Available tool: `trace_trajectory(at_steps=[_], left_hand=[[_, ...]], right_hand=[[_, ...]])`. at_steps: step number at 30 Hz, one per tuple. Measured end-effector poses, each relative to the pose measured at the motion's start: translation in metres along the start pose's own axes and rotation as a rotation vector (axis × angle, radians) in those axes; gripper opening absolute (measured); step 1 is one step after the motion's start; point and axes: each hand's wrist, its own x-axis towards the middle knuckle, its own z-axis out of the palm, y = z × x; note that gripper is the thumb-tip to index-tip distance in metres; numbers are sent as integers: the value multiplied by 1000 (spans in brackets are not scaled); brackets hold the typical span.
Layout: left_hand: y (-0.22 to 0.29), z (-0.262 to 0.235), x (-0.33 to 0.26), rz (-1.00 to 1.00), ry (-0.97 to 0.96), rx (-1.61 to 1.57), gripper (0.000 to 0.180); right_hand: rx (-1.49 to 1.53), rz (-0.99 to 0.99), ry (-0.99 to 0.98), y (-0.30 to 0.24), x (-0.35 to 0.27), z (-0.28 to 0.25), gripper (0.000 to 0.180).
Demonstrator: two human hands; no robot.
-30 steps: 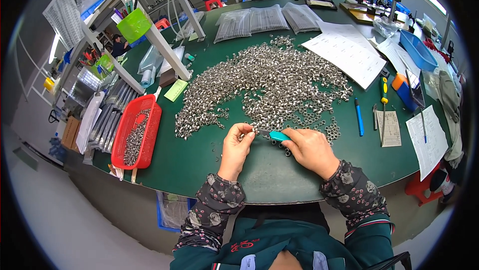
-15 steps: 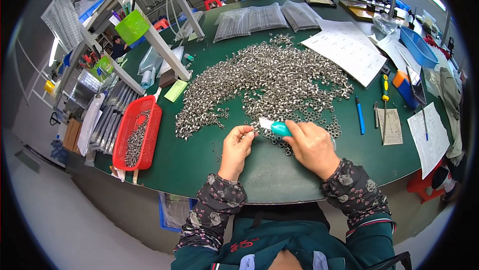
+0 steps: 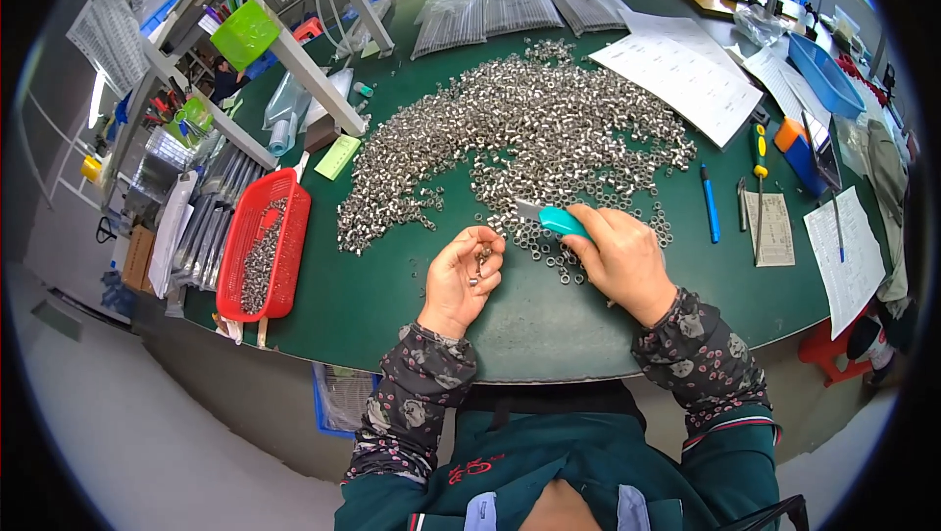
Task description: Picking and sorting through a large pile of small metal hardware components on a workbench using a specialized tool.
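In my right hand (image 3: 625,261) is a teal-handled utility knife (image 3: 564,222), its blade pointing left over the near edge of a big heap of small metal rings (image 3: 559,129). My left hand (image 3: 453,286) is turned partly palm up, just left of the knife. Its fingers curl around several metal rings (image 3: 480,261) lying in the palm and against the fingertips. Between the blade tip and my left fingertips there is a small gap. Some loose rings lie below the knife, partly hidden by my right hand.
At the left stands a red basket (image 3: 265,247) part filled with small metal pieces, near a shelf post (image 3: 314,80). Plastic-bagged rods (image 3: 515,11) lie beyond the heap. On the right are papers (image 3: 686,85), a blue pen (image 3: 710,202), a screwdriver (image 3: 759,168) and a blue tray (image 3: 823,78).
My left hand has rolled from a fingertip pinch to a cupped palm, showing rings in it. The knife has shifted slightly right, away from the left fingertips. The whole view has tilted a little.
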Motion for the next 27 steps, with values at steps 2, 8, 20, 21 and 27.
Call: trace_trajectory(at_steps=[2, 8, 20, 21, 27], left_hand=[[-1, 5, -2, -38, 14, -5, 9], [-18, 17, 5, 367, 121, 1503, 13], [-27, 12, 11, 678, 114, 1614, 15], [-22, 10, 9, 452, 106, 1243, 12], [5, -6, 4, 80, 10, 250, 8]], right_hand=[[27, -4, 19, 0, 3, 0, 24], [22, 4, 29, 2, 1, -1, 24], [51, -13, 16, 1, 2, 0, 25], [38, -18, 15, 1, 2, 0, 24], [80, -40, -75, 0, -3, 3, 24]])
